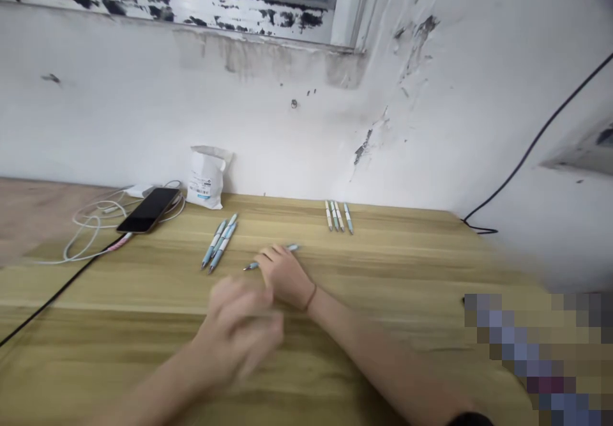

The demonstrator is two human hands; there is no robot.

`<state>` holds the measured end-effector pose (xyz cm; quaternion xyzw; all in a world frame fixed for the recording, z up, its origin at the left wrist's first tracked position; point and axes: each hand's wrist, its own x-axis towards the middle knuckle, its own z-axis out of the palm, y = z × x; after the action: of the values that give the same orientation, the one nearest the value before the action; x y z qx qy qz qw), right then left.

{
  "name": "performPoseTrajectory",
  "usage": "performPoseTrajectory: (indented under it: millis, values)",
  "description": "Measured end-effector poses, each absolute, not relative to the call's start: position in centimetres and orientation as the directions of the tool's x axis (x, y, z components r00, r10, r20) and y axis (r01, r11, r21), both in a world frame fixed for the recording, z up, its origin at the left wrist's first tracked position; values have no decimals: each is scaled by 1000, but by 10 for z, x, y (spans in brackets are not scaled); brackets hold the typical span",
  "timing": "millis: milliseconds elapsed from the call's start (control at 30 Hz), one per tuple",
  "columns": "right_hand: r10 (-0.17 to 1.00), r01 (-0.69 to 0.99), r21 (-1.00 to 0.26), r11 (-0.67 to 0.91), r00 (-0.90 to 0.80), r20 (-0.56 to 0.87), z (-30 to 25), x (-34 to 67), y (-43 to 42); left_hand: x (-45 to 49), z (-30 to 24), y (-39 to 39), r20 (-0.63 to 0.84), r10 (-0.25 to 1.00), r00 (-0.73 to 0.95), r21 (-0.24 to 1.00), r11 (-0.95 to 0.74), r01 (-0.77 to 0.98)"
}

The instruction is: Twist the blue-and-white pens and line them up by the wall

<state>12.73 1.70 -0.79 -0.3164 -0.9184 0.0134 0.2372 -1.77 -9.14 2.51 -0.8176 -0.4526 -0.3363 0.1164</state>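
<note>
My right hand (286, 276) rests on the wooden table (383, 273), its fingers closed over the middle of a light blue pen (251, 266). Both ends of that pen stick out, one on each side of the hand. Nearer to me and to the left, my left hand (239, 330) is raised and smeared by motion, so its fingers cannot be made out well. Beyond the hands on the left lies a small bunch of blue and white pens (220, 244). Farther back to the right, several pale green, cream and blue pens (335, 216) lie side by side.
A white packet (205, 178) stands by the wall. Left of it lie a black phone (148, 210), a tangle of white cable (79, 237) and a black cord (57, 292). Another black cord (527, 151) hangs at the right. The lower right corner is pixelated.
</note>
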Motion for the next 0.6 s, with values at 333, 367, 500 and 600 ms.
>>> performPoseTrajectory:
  millis: [333, 367, 500, 600]
  values:
    - [773, 684, -397, 612, -413, 481, -12, 229, -7, 7, -9, 15, 359, 723, 590, 85, -655, 751]
    - [786, 722, -377, 580, -375, 492, -13, 238, -3, 7, -10, 16, 372, 735, 567, 105, -640, 761]
    - [804, 763, -332, 554, -388, 451, -12, 256, 10, 4, -9, 14, 425, 769, 477, 141, -577, 805]
    - [811, 724, -388, 571, -423, 404, -10, 255, 12, 2, -9, 9, 478, 737, 478, 94, -584, 806]
